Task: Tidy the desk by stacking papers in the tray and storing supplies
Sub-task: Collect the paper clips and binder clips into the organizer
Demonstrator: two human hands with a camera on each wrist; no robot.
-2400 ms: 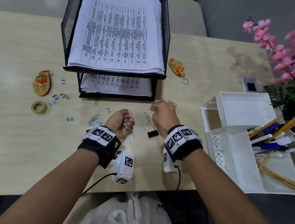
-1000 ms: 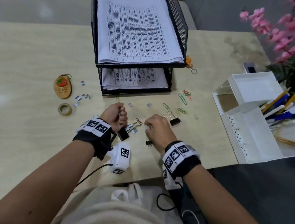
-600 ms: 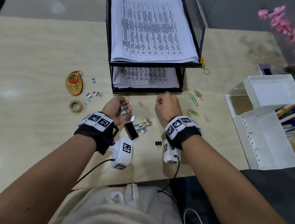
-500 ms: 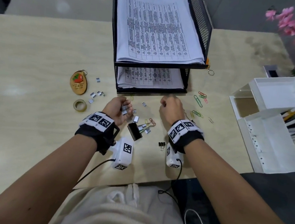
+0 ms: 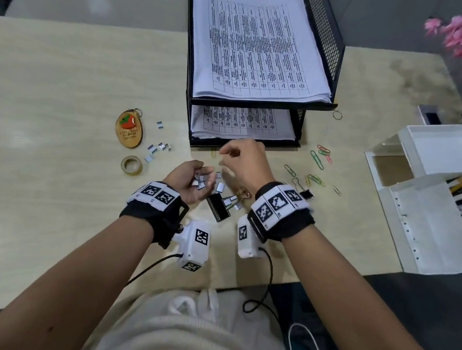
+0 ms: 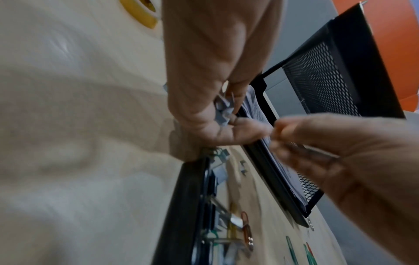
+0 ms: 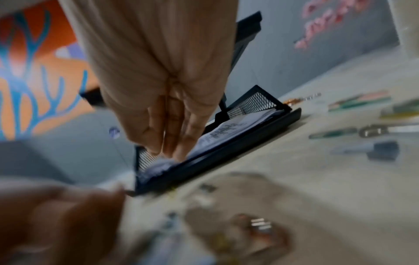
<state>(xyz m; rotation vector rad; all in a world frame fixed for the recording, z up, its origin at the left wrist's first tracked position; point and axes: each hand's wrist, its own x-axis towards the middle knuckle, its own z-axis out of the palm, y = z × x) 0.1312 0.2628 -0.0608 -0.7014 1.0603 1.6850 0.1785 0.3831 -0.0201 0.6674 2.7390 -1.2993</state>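
My left hand (image 5: pixel 191 182) is cupped palm-up just above the desk (image 5: pixel 62 75), near its front edge, with the fingers curled round a small heap of silver staple strips (image 5: pixel 203 181). My right hand (image 5: pixel 244 162) hovers just beyond it, in front of the black mesh paper tray (image 5: pixel 333 45), thumb and forefinger drawn together as if pinching something; whether anything is between them I cannot tell, because the hand is blurred in every view. The strips look light, stiff and smooth, so I judge they will slide and spill if my palm tilts; each is best pinched by its long sides with two fingertips. More strips (image 5: pixel 159 148) lie loose towards the left side of the desk, beside a fruit-print key tag (image 5: pixel 129 130) and a roll of clear tape (image 5: pixel 131 165). A large black binder clip (image 5: pixel 218 209) lies just beside my left wrist, and coloured paper clips (image 5: pixel 319 156) are scattered right of the tray. The printed sheets (image 5: pixel 256 42) already sit stacked in both tiers. The white desk organiser (image 5: pixel 431 226) stands at the right edge of the desk, well apart from my hands.
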